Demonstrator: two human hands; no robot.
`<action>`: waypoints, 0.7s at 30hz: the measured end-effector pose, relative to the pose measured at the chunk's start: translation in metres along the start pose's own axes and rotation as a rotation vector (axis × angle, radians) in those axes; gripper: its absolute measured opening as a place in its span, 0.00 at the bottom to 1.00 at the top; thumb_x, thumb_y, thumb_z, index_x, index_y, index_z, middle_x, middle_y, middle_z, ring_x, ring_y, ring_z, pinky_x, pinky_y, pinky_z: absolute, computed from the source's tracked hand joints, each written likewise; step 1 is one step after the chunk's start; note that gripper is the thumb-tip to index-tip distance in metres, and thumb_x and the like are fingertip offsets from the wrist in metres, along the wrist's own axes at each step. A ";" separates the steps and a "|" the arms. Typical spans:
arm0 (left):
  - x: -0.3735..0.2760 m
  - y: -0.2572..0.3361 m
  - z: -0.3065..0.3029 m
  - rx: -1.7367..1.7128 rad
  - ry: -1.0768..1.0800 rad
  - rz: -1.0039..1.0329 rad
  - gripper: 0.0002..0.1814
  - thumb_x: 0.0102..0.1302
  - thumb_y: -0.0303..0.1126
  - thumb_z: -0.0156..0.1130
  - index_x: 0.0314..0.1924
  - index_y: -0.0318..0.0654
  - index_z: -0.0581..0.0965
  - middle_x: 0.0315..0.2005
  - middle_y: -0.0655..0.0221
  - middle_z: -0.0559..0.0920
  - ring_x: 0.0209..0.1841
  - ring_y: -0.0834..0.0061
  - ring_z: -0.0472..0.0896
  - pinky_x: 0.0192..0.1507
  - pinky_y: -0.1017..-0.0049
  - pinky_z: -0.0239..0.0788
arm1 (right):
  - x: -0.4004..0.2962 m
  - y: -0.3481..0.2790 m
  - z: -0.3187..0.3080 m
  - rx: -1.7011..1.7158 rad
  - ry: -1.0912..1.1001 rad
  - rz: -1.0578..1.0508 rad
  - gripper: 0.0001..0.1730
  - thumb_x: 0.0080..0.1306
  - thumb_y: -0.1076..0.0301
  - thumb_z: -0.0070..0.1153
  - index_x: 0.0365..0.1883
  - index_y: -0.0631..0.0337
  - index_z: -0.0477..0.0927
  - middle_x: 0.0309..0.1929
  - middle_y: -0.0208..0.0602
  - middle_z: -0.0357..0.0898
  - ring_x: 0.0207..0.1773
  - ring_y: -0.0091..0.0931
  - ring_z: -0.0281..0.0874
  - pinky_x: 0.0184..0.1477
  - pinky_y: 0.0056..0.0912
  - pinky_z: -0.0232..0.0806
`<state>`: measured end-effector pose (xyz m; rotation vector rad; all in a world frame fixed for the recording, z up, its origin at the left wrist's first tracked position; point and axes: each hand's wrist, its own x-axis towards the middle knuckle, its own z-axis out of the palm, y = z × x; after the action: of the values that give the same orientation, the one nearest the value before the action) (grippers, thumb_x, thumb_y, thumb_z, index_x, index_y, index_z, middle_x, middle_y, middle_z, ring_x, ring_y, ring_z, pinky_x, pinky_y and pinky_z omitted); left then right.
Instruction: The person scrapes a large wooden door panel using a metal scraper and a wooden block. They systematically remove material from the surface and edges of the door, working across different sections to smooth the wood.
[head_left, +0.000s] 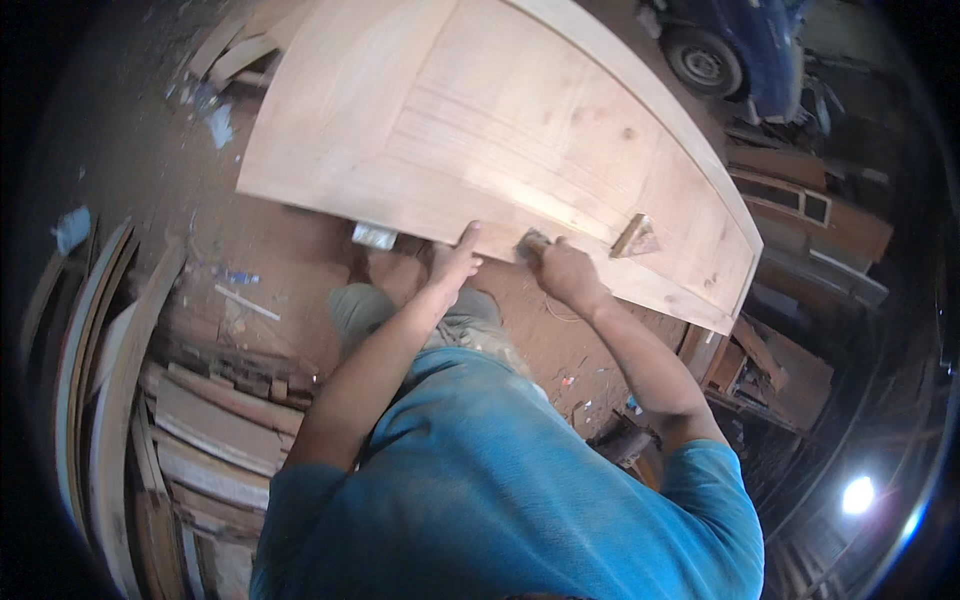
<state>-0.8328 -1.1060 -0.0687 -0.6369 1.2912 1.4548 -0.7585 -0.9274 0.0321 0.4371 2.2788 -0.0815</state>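
Note:
A large pale wooden door panel (510, 127) with a raised frame lies before me. My left hand (459, 259) rests at its near edge, the thumb on the face and the other fingers near the rim. Farther right, my right hand (566, 274) is closed around a small, blurred tool (534, 244), which touches the panel's near border; its exact kind cannot be told. A triangular wooden block (637, 237) sits on the panel to the right of that hand.
Stacked boards (217, 427) lie at the lower left, beside long planks (124, 420). A whitish block (374, 236) shows under the panel's near edge. Wooden frames (780, 199) stand at the right, and a blue vehicle (772, 60) is at the upper right.

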 end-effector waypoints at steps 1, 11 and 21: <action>0.003 -0.003 0.004 -0.002 0.005 -0.005 0.45 0.64 0.60 0.72 0.65 0.29 0.70 0.46 0.61 0.83 0.29 0.75 0.82 0.26 0.78 0.72 | -0.001 0.006 -0.001 0.009 -0.018 -0.003 0.17 0.72 0.60 0.53 0.52 0.61 0.83 0.41 0.60 0.84 0.44 0.50 0.86 0.47 0.54 0.79; -0.002 -0.005 0.036 0.108 0.097 -0.002 0.41 0.66 0.62 0.69 0.61 0.30 0.75 0.46 0.60 0.84 0.36 0.70 0.85 0.32 0.74 0.78 | -0.064 0.087 0.048 0.542 0.118 0.045 0.23 0.77 0.53 0.49 0.57 0.61 0.82 0.45 0.58 0.86 0.45 0.43 0.87 0.44 0.47 0.79; -0.038 0.008 0.131 1.120 -0.577 0.281 0.30 0.70 0.53 0.68 0.56 0.31 0.79 0.40 0.62 0.88 0.40 0.70 0.85 0.47 0.72 0.78 | -0.136 0.160 0.133 1.952 0.161 0.456 0.31 0.84 0.45 0.37 0.68 0.61 0.73 0.42 0.45 0.86 0.27 0.22 0.80 0.25 0.26 0.71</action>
<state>-0.7968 -0.9962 0.0044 0.6745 1.4762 0.7895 -0.5257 -0.8419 0.0536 1.8446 1.3975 -2.0737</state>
